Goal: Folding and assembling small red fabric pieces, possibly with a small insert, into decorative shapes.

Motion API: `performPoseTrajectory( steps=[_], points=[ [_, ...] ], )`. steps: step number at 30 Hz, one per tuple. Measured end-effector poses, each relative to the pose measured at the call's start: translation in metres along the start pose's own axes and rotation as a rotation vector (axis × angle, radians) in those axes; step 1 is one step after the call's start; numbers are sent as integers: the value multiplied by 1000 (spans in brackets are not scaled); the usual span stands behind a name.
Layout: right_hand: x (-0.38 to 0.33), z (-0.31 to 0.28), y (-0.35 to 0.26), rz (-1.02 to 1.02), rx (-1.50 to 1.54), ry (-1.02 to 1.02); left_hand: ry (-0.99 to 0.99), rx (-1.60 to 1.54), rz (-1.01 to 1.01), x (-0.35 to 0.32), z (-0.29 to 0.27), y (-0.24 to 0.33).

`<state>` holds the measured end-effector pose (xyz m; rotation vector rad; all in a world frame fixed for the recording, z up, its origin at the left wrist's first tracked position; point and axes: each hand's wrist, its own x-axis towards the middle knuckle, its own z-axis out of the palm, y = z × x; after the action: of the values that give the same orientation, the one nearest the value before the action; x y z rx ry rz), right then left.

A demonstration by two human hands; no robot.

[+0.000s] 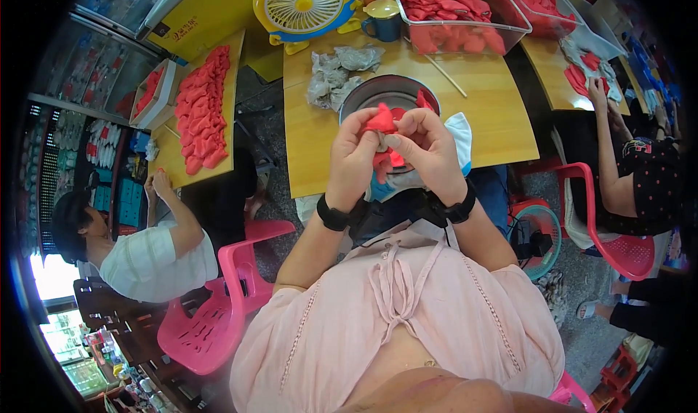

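Both of my hands are raised at chest height before the near edge of the table, fingers pinched close together. Between them is a small red fabric piece, with a greyish bit at its lower part that I cannot make out. My left hand grips the piece from the left, thumb on its front. On the other side my right hand pinches it, its thumb near the greyish bit. Just beyond the hands stands a round metal tin with more red fabric in it, partly hidden. White-and-blue cloth lies beside the right hand.
On the wooden table lie clear plastic bags of greyish stuff, a thin stick, a yellow-blue fan, a dark mug and a clear bin of red pieces. Co-workers sit at tables left and right.
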<state>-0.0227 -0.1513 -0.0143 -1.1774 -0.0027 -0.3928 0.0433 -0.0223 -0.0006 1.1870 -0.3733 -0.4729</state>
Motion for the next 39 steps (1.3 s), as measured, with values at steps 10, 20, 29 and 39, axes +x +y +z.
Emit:
performPoseTrajectory(
  steps=[10,20,29,39],
  points=[
    [0,-8,1,99,-105,20,-106,-40,-65,2,-15,2],
    [2,-7,2,-190,-289,-2,-168,118,-128,2,-21,-2],
    [0,-8,-5,-25,-61,53,-153,62,-192,5,-17,7],
    [2,-16,10,-214,-171,31,-65,745,173,9,-19,-3]
  ],
)
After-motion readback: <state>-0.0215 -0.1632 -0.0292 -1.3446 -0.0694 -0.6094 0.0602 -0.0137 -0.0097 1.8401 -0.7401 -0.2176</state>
